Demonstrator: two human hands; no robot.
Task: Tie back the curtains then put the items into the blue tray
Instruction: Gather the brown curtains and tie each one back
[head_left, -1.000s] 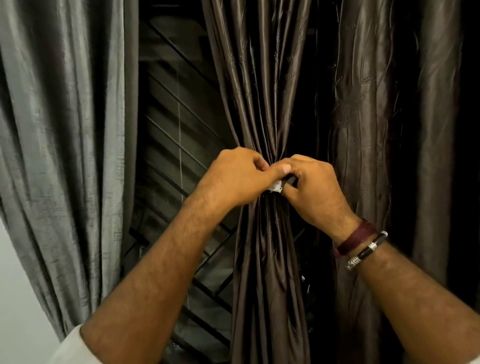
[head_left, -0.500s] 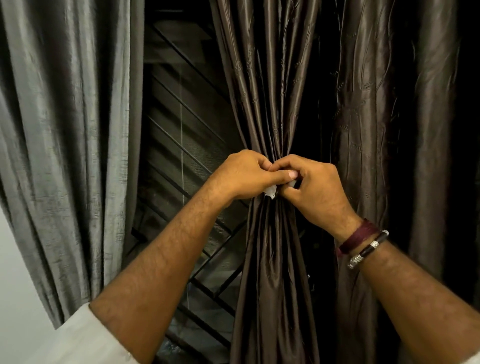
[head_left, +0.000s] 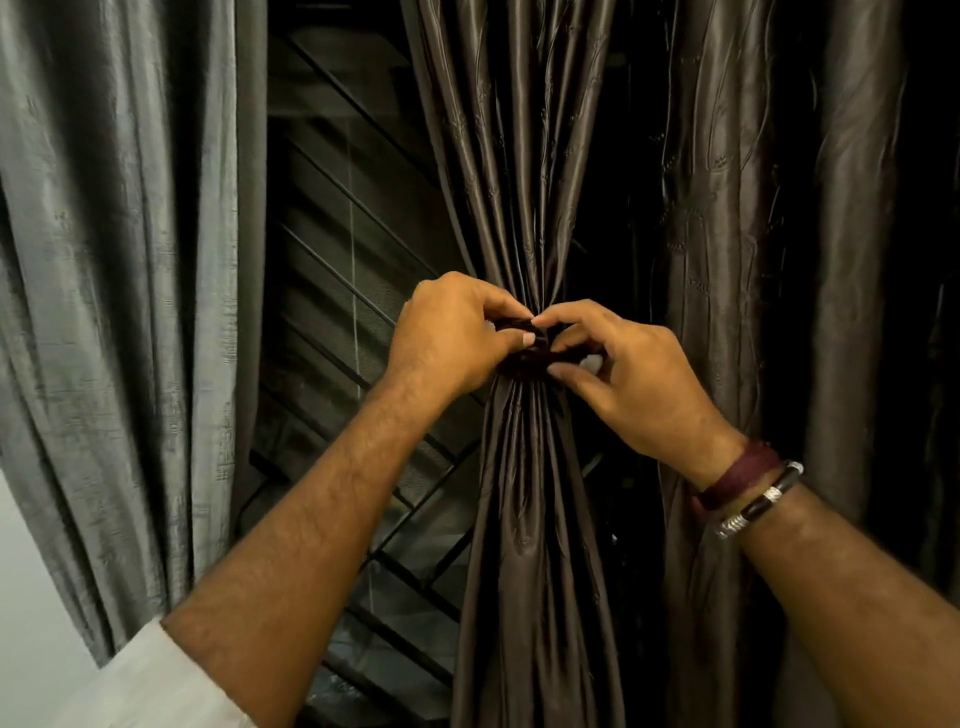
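Observation:
A dark brown satin curtain (head_left: 524, 182) is gathered into a narrow waist at mid-height. A dark tie-back band (head_left: 540, 345) wraps that waist, with a small white patch (head_left: 592, 362) showing at its right end. My left hand (head_left: 452, 338) pinches the band from the left with thumb and forefinger. From the right, my right hand (head_left: 639, 384) pinches the band, fingers curled around its end. The two hands' fingertips almost meet at the gather. No blue tray is in view.
A grey curtain (head_left: 119, 260) hangs at the left. Between the curtains a dark window with a metal grille (head_left: 353, 260) shows. Another brown curtain panel (head_left: 727, 234) hangs at the right. A white wall (head_left: 31, 623) shows at the lower left.
Both hands stayed at the gather. The right hand shifted a little right and opened its pinch wider, and the white patch now shows under its fingers instead of between the two hands.

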